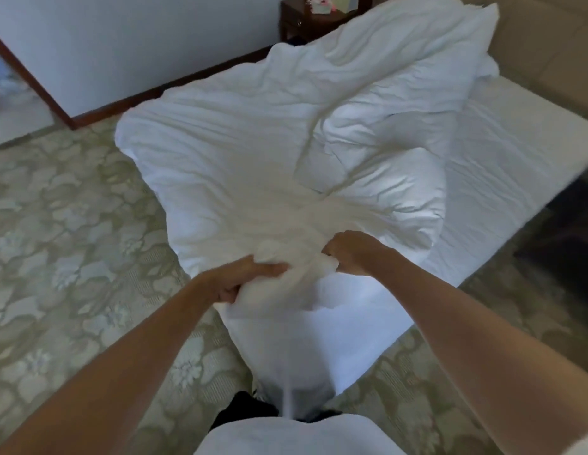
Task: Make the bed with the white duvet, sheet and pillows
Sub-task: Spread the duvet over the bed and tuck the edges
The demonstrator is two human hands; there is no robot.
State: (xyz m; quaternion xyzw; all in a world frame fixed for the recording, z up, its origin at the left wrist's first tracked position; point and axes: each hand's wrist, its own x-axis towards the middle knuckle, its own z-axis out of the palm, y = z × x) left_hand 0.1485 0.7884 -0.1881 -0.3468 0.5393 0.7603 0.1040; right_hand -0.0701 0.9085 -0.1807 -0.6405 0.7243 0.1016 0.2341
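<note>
Both hands bunch the near corner of the white duvet (253, 152) at 6 o'clock on the bed (515, 159). The left hand (243, 277) has a closed grip, fingers curled under the fabric; the right hand (348, 251) has its grip fisted tight on it. The duvet lies crumpled toward 12 o'clock.

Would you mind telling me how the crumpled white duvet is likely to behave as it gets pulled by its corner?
The crumpled white duvet is probably floppy: it bunches where the left hand and right hand grip it. It looks puffy, so likely light for its bulk. It will probably drag in folds across the white fitted sheet rather than slide flat.
</note>
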